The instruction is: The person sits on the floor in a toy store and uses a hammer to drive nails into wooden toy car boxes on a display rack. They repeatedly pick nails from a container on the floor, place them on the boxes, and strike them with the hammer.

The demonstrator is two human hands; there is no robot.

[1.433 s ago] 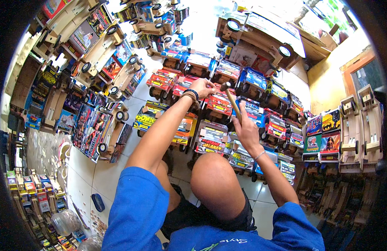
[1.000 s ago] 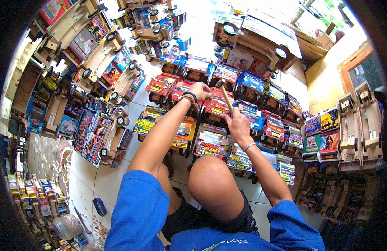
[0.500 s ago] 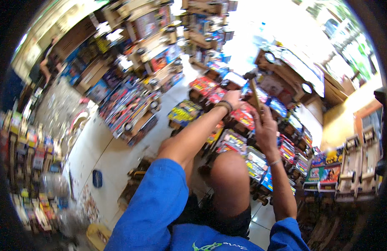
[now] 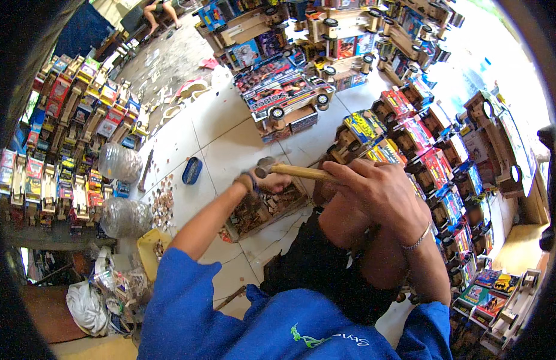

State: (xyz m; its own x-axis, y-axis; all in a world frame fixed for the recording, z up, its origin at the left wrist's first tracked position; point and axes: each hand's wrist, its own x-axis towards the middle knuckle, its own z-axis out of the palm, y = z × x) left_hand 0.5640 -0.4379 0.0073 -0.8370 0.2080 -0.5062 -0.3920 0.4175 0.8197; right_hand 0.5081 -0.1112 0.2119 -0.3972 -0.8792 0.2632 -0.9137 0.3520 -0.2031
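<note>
The hammer (image 4: pixel 293 171) is over the white floor (image 4: pixel 230 144), above a box of small parts (image 4: pixel 263 210). The right hand (image 4: pixel 380 192) closes around its stiff wooden handle (the best place to hold), and the head looks heavy. The left hand (image 4: pixel 267 180) curls at the box, its hold unclear.

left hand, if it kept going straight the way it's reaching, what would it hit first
The left hand reaches forward and down over an open wooden box of small parts. Going straight on, it would likely meet the box's contents first, just under the hammer head held by the right hand. Depth is unclear.
</note>
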